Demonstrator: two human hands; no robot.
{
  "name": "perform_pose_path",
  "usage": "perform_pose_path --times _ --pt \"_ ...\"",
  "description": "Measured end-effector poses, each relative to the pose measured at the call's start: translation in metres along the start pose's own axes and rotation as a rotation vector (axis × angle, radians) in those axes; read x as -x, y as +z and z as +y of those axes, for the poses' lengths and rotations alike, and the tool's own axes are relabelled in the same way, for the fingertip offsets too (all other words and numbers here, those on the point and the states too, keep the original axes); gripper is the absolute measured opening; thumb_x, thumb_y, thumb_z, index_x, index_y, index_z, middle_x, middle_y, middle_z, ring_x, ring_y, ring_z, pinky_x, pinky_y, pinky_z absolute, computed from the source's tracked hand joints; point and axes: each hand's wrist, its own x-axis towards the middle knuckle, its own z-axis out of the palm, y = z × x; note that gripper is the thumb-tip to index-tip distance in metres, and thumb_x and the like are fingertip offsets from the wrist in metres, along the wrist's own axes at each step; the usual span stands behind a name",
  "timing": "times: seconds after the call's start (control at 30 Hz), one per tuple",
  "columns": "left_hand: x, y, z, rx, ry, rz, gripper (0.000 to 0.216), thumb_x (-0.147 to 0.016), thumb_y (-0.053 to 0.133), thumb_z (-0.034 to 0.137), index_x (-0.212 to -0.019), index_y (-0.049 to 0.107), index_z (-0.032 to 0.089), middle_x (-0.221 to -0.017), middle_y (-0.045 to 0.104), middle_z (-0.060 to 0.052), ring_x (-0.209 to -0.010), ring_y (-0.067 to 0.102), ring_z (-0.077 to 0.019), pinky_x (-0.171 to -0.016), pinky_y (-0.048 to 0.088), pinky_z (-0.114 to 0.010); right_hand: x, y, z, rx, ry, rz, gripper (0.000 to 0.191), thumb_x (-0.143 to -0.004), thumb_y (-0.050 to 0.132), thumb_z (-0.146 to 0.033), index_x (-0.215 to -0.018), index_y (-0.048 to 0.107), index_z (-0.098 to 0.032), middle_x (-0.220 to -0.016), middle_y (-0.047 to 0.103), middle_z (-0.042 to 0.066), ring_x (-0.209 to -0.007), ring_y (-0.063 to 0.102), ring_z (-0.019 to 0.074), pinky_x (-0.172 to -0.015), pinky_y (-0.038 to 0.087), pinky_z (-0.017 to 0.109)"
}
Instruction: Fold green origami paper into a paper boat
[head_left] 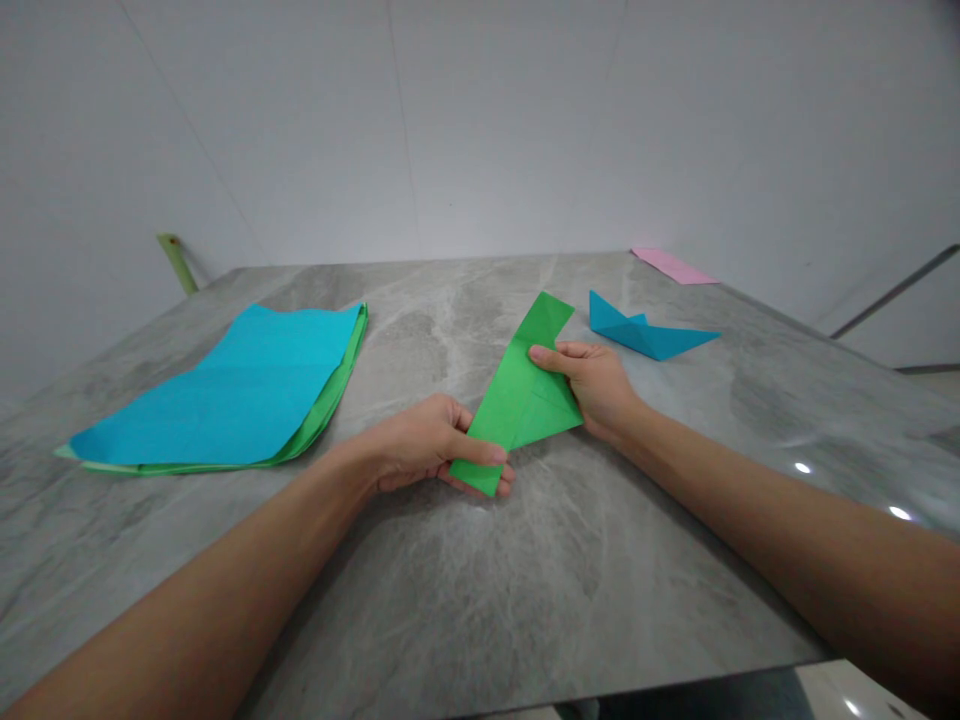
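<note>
A folded sheet of green paper (517,395) is held between both hands, over the middle of the table. It has a long straight band along one side and a triangular part pointing toward the lower right. My left hand (442,450) pinches the band's near end, thumb on top and fingers underneath. Higher up, my right hand (592,385) grips the paper's right side with its thumb pressed on the face; its other fingers are partly hidden behind. Just beyond the right hand, a blue folded paper boat (649,332) rests on the table.
Blue and green sheets of paper (247,390) lie stacked on the left of the grey marbled table (465,620). A pink paper (675,266) sits at the far right corner. Behind the table rises a pale wall (480,130), with a green strip (178,262) at the left.
</note>
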Motion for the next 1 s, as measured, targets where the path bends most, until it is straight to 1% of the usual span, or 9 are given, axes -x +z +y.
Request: perform_pose_path --times 0.13,0.23,0.37,0.5,0.57,0.67,0.83,0.9,1.0 --pt "-0.013 0.001 -0.005 0.061 0.200 0.182 0.040 -0.065 0.085 0.050 -0.076 0.074 0.012 -0.073 0.074 -0.006 -0.060 0.067 -0.0139 -0.056 0.053 -0.022 0.017 0.014 0.003 0.039 0.103 -0.103 0.026 -0.054 0.091 -0.035 -0.063 0.074 -0.018 -0.065 0.074 0.006 -0.052 0.066 0.0171 -0.049 0.055 0.029" --pt "-0.022 0.001 -0.010 0.069 0.286 0.280 0.041 -0.065 0.084 0.051 -0.072 0.072 0.012 -0.068 0.072 -0.005 -0.059 0.066 -0.0147 -0.056 0.052 -0.024 0.024 0.020 0.005 0.105 0.120 -0.154 0.025 -0.054 0.091 -0.037 -0.062 0.075 -0.019 -0.064 0.074 0.005 -0.050 0.064 0.0145 -0.047 0.052 0.025" --pt "-0.021 0.000 -0.011 0.059 0.267 0.218 0.039 -0.062 0.087 0.046 -0.072 0.072 0.012 -0.071 0.072 -0.006 -0.062 0.067 -0.0158 -0.059 0.053 -0.026 0.024 0.018 0.006 0.141 0.120 -0.193 0.024 -0.056 0.089 -0.040 -0.062 0.075 -0.020 -0.059 0.072 0.003 -0.046 0.060 0.0125 -0.043 0.048 0.023" --pt "-0.014 0.000 -0.008 0.060 0.193 0.172 0.035 -0.062 0.088 0.042 -0.072 0.073 0.011 -0.072 0.074 -0.007 -0.059 0.066 -0.0147 -0.059 0.055 -0.026 0.019 0.014 0.008 0.124 0.057 -0.209 0.029 -0.055 0.090 -0.040 -0.052 0.069 -0.020 -0.053 0.067 0.000 -0.042 0.055 0.0096 -0.040 0.043 0.022" --pt "-0.011 0.001 -0.006 0.050 0.151 0.130 0.033 -0.063 0.087 0.040 -0.074 0.075 0.011 -0.075 0.075 -0.008 -0.060 0.067 -0.0153 -0.060 0.056 -0.027 0.016 0.012 0.008 0.111 0.032 -0.197 0.032 -0.054 0.090 -0.040 -0.051 0.067 -0.019 -0.054 0.067 0.000 -0.044 0.056 0.0101 -0.043 0.044 0.023" --pt "-0.007 0.003 -0.004 0.018 0.111 0.072 0.030 -0.066 0.085 0.039 -0.073 0.076 0.011 -0.075 0.076 -0.008 -0.060 0.068 -0.0154 -0.060 0.056 -0.026 0.014 0.010 0.007 0.115 0.008 -0.176 0.031 -0.054 0.090 -0.041 -0.057 0.070 -0.018 -0.060 0.071 0.001 -0.051 0.061 0.0118 -0.050 0.048 0.024" --pt "-0.005 0.002 -0.005 -0.032 0.092 0.066 0.024 -0.069 0.082 0.037 -0.073 0.076 0.014 -0.077 0.077 -0.008 -0.061 0.068 -0.0160 -0.058 0.055 -0.025 0.007 0.008 0.003 0.076 -0.082 -0.133 0.026 -0.055 0.088 -0.038 -0.065 0.075 -0.018 -0.067 0.073 0.002 -0.059 0.064 0.0126 -0.059 0.052 0.025" --pt "-0.007 0.001 -0.007 -0.056 0.095 0.086 0.021 -0.070 0.080 0.035 -0.071 0.076 0.015 -0.077 0.076 -0.007 -0.060 0.068 -0.0159 -0.057 0.054 -0.025 0.001 0.004 0.000 0.024 -0.109 -0.057 0.025 -0.057 0.087 -0.037 -0.066 0.073 -0.018 -0.070 0.074 0.003 -0.062 0.066 0.0138 -0.061 0.053 0.026" --pt "-0.014 -0.001 -0.011 -0.090 0.194 0.219 0.026 -0.077 0.074 0.037 -0.063 0.070 0.015 -0.064 0.071 -0.004 -0.051 0.062 -0.0126 -0.052 0.050 -0.022 -0.005 -0.005 -0.004 0.086 -0.244 0.136 0.022 -0.065 0.082 -0.036 -0.067 0.069 -0.018 -0.066 0.071 0.001 -0.052 0.060 0.0107 -0.049 0.046 0.023"
